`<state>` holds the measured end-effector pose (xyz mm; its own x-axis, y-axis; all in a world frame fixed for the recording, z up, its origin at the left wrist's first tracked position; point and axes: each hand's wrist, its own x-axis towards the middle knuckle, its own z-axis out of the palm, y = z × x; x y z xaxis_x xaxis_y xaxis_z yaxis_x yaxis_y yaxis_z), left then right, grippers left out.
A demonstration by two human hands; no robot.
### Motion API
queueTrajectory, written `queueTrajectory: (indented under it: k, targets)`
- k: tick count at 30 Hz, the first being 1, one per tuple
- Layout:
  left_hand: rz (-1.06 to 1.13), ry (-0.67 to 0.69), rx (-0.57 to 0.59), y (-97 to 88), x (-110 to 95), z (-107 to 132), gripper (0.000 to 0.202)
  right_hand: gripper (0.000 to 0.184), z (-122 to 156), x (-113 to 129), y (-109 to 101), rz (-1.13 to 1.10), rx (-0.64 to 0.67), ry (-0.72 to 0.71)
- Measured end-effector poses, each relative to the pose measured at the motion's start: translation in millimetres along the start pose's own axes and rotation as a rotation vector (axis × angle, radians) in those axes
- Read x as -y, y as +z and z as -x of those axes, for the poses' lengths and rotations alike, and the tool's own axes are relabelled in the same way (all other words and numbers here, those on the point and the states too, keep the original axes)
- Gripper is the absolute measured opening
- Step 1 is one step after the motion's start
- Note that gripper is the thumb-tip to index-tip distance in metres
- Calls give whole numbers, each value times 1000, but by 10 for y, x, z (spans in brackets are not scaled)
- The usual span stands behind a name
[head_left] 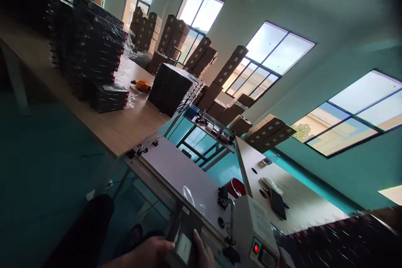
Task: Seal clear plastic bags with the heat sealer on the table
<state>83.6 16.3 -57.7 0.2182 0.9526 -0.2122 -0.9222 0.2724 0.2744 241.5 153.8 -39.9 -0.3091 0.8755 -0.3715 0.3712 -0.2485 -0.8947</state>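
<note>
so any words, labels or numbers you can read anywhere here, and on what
None can be read.
White machine: printed label on its side, too small and blurred.
Dark packet in the hands: pale label, blurred.
Brown boxes and black stacks: no legible print.

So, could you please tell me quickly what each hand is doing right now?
Left hand: closed on the dark flat box, at its left edge.
Right hand: only some fingers show, resting on the same box; its grip cannot be told.

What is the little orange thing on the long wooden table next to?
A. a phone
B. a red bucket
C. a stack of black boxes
C: the orange thing lies on the wooden table just left of a stack of black boxes.
</note>
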Motion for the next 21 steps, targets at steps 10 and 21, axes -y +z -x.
queueTrajectory:
  k: [10,21]
  targets:
    - [-55,73,15,-365,204,-281,42,59,-568,1181,-144,434,81,-256]
    - [-24,3,-93,-95,105,-142,25,4,-893,1279,161,658,184,-350]
